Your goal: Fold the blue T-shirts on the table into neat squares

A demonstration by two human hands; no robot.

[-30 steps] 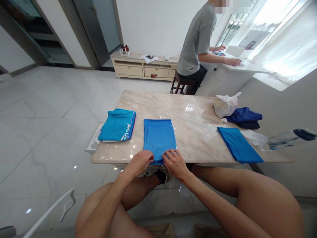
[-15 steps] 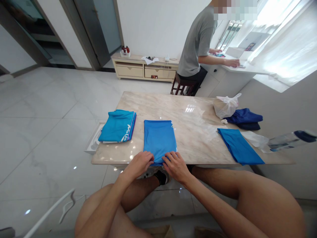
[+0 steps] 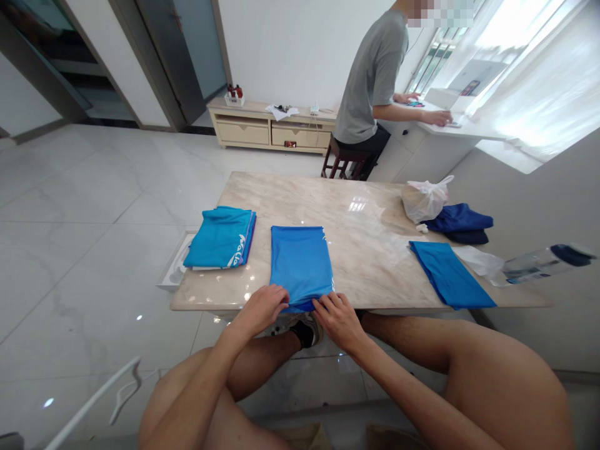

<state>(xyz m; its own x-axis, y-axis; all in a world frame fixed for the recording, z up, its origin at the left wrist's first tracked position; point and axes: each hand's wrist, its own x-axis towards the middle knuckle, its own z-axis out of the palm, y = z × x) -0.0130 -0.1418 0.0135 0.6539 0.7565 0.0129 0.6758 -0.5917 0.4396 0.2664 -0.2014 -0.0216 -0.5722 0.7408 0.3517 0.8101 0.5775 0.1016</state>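
Observation:
A folded blue shirt [image 3: 301, 259] lies flat on the marble-topped table [image 3: 281, 194], its near edge at the table's front. White print shows along its right side. My left hand [image 3: 268, 306] pinches the near left corner with curled fingers. At the near right corner, my right hand [image 3: 335, 315] grips the edge, its fingertips bent over the cloth. Between the hands the near edge is bunched, and a darker blue layer shows beneath. To the left rests a stack of folded shirts [image 3: 220, 237], a teal one with white lettering on top.
On the right are a folded blue cloth [image 3: 450, 272], a clear bottle [image 3: 534, 262] lying on its side, a white plastic bag [image 3: 424, 199] and dark blue clothing [image 3: 462, 219]. A person [image 3: 370, 81] sits on a stool beyond. White hangers [image 3: 100, 400] stand at lower left.
The shirt's near edge has become more rumpled and shows more of the darker layer. My right hand has shifted slightly toward me and to the right. The view has moved a little.

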